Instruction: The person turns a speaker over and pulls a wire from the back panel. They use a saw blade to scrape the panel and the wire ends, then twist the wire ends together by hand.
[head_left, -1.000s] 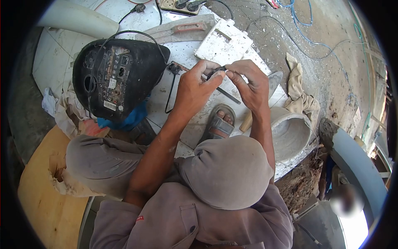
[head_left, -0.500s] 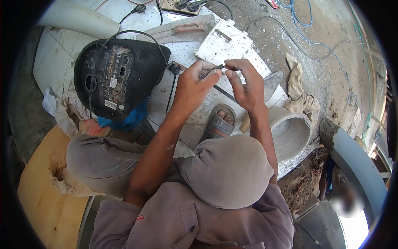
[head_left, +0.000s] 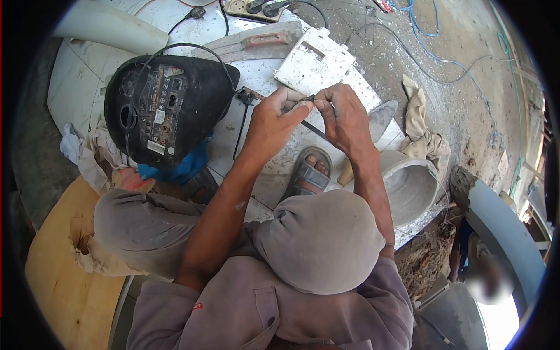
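Observation:
My left hand [head_left: 279,116] pinches a small black piece [head_left: 311,98] between thumb and fingers, above the white tiles. From the other side my right hand [head_left: 343,116] closes its fingertips on the same piece; its exact kind I cannot tell. A dark narrow strip [head_left: 315,129] slants down beneath the hands. Just beyond them lies a white plastic box [head_left: 315,61], speckled with dirt. Left of my hands rests a black speaker [head_left: 198,81] with its jack panel facing up. A black plug [head_left: 247,96] on a cord lies near my left wrist.
A grey bucket [head_left: 434,175] lies tipped at the right, beside a crumpled cloth [head_left: 415,111] and a metal trowel blade [head_left: 383,119]. Behind are a long float [head_left: 227,46], a power strip [head_left: 239,8] and a pale pipe [head_left: 111,26]. A blurred person [head_left: 489,280] is at lower right.
My right hand has curled its fingers inward and drawn closer to my left. A small white bit at its fingertips is now hidden. The left hand stays nearly still.

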The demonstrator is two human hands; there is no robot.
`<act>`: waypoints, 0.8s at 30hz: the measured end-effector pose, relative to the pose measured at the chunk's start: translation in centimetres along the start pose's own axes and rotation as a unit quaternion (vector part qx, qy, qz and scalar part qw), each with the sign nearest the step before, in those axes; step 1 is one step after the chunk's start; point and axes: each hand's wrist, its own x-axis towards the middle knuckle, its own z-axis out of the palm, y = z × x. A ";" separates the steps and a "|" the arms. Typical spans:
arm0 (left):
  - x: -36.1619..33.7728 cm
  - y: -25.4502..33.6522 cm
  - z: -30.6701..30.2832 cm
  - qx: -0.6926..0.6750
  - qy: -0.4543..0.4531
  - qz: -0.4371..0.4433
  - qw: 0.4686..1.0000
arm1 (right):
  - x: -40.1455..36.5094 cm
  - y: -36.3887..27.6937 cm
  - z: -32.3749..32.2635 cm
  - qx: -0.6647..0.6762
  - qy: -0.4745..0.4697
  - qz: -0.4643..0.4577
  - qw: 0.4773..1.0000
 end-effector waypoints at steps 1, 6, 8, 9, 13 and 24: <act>0.0 0.0 0.0 0.003 -0.001 0.002 1.000 | 0.0 0.0 0.0 0.000 0.000 0.000 1.000; 0.0 -0.1 0.0 0.015 -0.011 0.000 1.000 | 0.0 -0.3 -0.5 0.025 -0.048 0.055 0.997; 0.0 0.0 0.0 0.015 -0.013 0.010 1.000 | 0.1 0.4 -0.6 0.008 -0.041 0.061 0.997; -0.1 0.2 -0.1 0.021 -0.017 -0.007 1.000 | 0.1 0.7 -0.8 -0.008 -0.034 0.066 0.997; 0.0 0.5 -0.7 -0.036 -0.030 -0.071 0.996 | -0.1 1.8 -2.6 0.013 -0.023 0.170 0.985; -0.1 0.7 -0.4 -0.071 -0.068 -0.096 0.990 | -0.2 0.6 -2.0 0.128 -0.047 0.060 0.989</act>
